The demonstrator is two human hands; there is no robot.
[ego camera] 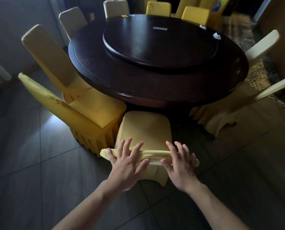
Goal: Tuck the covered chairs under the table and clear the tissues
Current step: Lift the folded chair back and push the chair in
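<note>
A chair in a yellow cover (pixel 145 127) stands right in front of me, its seat reaching the near edge of the round dark wooden table (pixel 155 87). My left hand (pixel 127 161) and my right hand (pixel 180 163) lie with spread, straight fingers on the top of its backrest. Two crumpled white tissues (pixel 216 36) (pixel 203 27) lie on the table's far right rim. More covered chairs ring the table, one of them (pixel 82 112) angled close at the left of my chair.
A large lazy Susan (pixel 160 42) sits on the table's middle. A small yellow item (pixel 125 16) lies at the far rim. Pale covered chairs (pixel 221 117) stand at the right over a patterned carpet (pixel 261 77). Grey floor tiles spread around me.
</note>
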